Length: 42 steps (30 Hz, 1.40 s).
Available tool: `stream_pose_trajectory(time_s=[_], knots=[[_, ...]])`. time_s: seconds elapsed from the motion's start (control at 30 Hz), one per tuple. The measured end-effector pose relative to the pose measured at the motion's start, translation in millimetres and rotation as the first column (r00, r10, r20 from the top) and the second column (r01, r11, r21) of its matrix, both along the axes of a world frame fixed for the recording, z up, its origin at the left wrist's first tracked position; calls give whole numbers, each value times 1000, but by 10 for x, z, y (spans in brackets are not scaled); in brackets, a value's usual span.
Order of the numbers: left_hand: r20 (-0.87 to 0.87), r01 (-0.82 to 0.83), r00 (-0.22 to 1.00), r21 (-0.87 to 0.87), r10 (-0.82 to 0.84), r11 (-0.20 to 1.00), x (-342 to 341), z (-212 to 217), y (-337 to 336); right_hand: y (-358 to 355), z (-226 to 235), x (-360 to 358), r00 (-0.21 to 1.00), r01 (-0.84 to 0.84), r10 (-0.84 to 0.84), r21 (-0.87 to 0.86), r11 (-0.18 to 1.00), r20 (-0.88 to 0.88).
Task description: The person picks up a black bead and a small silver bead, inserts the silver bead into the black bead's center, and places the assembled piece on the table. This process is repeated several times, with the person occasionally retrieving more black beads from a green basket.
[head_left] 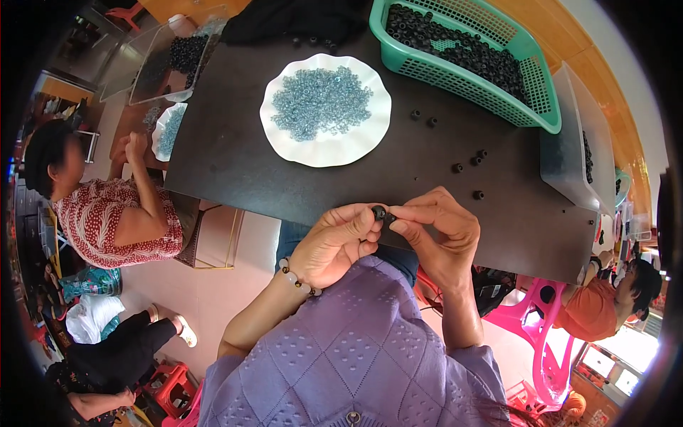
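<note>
My left hand, with a beaded bracelet at its wrist, pinches a small round black piece that seems to have a hole in it. Fingertips of my right hand close on a second small black piece right beside the first. Whether the two pieces touch is too small to tell. Both hands are held at the near edge of the dark table. Beyond them, a white wavy-rimmed plate carries a heap of small clear bluish rings.
A green plastic basket full of black pieces stands at the far right, beside a clear bin. Loose black pieces lie on the table. Co-workers sit at left and right. A pink stool stands below the table.
</note>
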<state>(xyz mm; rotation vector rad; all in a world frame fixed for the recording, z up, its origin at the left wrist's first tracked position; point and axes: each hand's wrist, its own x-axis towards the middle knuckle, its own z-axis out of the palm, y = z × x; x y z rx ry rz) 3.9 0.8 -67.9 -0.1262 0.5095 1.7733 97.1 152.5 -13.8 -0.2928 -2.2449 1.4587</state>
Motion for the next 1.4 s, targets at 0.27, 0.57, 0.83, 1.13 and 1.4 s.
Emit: stream_pose_trajectory(time_s=[0.27, 0.57, 0.83, 1.13, 1.4], knots=[[-40, 8, 999, 7, -8, 1000, 7, -5, -18, -14, -10, 12, 1000, 15, -15, 16, 1000, 13], [-51, -12, 999, -20, 11, 1000, 31, -34, -26, -21, 1, 41, 1000, 14, -15, 45, 999, 10], [-404, -76, 914, -93, 32, 993, 5, -7, -61, 30, -1, 59, 985, -71, 92, -140, 988, 147], [-496, 64, 865, -35, -73, 997, -100, 182, -70, 34, 12, -33, 912, -394, 410, -342, 853, -26], [-404, 26, 915, 31, -11, 999, -13, 44, -131, -32, -31, -33, 925, -372, 378, -256, 892, -30]])
